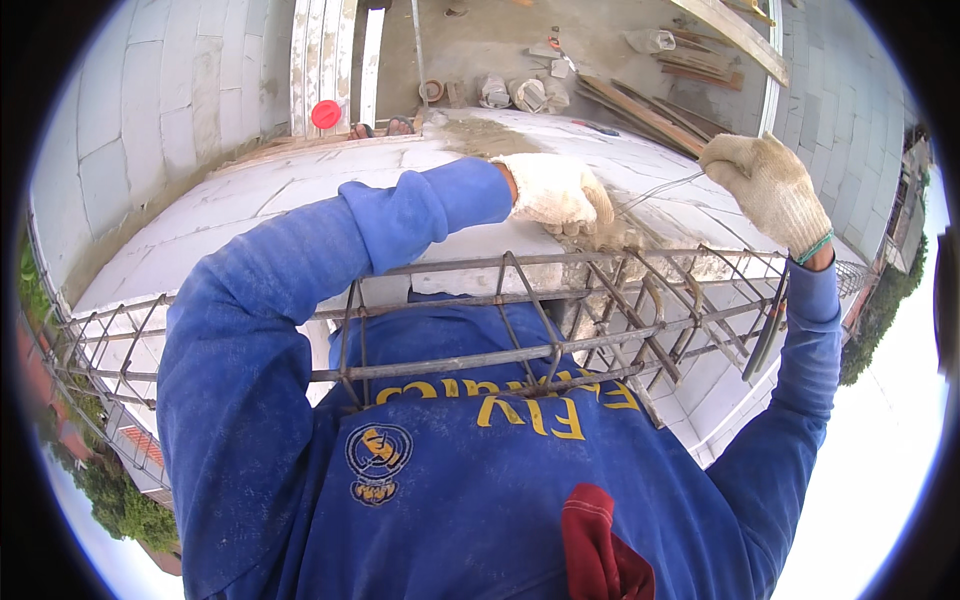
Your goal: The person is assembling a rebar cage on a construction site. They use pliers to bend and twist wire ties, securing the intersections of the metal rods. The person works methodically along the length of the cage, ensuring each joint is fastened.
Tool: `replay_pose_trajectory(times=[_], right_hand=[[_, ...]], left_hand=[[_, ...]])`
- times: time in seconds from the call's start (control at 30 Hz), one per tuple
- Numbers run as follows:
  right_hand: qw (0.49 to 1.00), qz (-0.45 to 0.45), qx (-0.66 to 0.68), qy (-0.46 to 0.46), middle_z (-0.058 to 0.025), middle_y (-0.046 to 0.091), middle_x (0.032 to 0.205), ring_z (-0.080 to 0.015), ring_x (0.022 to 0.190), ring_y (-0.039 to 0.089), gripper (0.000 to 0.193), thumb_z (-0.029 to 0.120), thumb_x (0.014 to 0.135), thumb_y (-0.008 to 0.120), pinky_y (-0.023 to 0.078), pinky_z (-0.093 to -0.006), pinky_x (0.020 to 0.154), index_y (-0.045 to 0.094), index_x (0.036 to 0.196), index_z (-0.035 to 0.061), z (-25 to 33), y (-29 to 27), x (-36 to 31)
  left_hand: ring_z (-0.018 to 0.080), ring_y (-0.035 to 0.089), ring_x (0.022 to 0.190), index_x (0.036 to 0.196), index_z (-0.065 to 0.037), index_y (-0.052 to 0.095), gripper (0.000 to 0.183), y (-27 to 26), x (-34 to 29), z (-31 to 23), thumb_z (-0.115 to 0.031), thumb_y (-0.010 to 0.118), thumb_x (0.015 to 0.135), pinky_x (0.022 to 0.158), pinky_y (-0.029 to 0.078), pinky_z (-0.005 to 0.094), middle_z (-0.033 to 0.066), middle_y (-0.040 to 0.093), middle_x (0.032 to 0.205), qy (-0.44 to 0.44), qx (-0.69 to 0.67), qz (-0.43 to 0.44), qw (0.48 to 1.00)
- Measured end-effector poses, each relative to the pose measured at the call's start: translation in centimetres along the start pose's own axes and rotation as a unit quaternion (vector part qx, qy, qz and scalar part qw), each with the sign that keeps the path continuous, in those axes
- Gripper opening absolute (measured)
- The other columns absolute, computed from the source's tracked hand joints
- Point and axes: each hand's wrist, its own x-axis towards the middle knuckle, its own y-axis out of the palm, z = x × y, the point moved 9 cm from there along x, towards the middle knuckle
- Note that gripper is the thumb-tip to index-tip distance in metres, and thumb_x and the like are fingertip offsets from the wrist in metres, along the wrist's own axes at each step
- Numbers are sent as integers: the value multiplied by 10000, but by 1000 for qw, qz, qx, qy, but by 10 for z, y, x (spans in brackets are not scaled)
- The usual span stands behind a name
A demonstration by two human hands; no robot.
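Note:
My right hand (768, 185), in a knitted work glove, is closed on thin tie wire (664, 187). The wire stretches left from its fingers toward the wall top. My left hand (562, 193), gloved too, rests near the wire's other end with its fingers curled down at the edge of the pale block wall (480, 222). Whatever those fingers hold is hidden. Just below both hands runs a rebar cage (440, 364) of long bars and bent stirrups, crossing in front of my chest. A dark hand tool (767, 328) with a bit of red hangs beside my right forearm.
Steeper bars (640, 318) cross the cage at right of centre. Beyond the wall, wooden boards (645, 112) and several bags (528, 94) lie on the floor below. A person's feet (385, 128) show near white upright boards (322, 60) and a red round object (325, 114).

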Motion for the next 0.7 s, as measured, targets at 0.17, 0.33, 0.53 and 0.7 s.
replay_pose_trajectory(times=[0.17,0.33,0.53,0.7], right_hand=[[995,47,78,-40,-95,797,960,-339,999,768,197,279,1029,662,496,-532,1113,789,1044,129,-8,7,2],[985,45,26,-163,-100,797,965,-334,989,762,172,234,993,675,569,-467,988,801,1019,119,32,25,2],[978,84,33,-188,-139,787,932,-377,922,755,206,266,974,670,588,-516,862,805,1025,118,56,55,-5],[976,166,22,-138,-167,782,954,-394,968,752,271,300,1007,626,584,-526,890,786,1113,110,51,58,-25]], left_hand=[[241,753,1039,1257,-79,823,373,-14,-3,0,-222,694,938,959,583,386,105,831,1157,13,80,-30,996],[284,758,1118,1233,-91,833,368,-7,-3,-8,-258,683,941,1013,568,401,119,829,1198,27,89,-11,996],[297,765,1095,1208,-75,834,357,1,-7,-2,-287,678,966,998,574,407,133,830,1173,-16,119,1,993],[289,769,1075,1230,-73,825,364,3,-9,2,-276,692,958,977,581,403,143,830,1166,-37,108,33,993]])
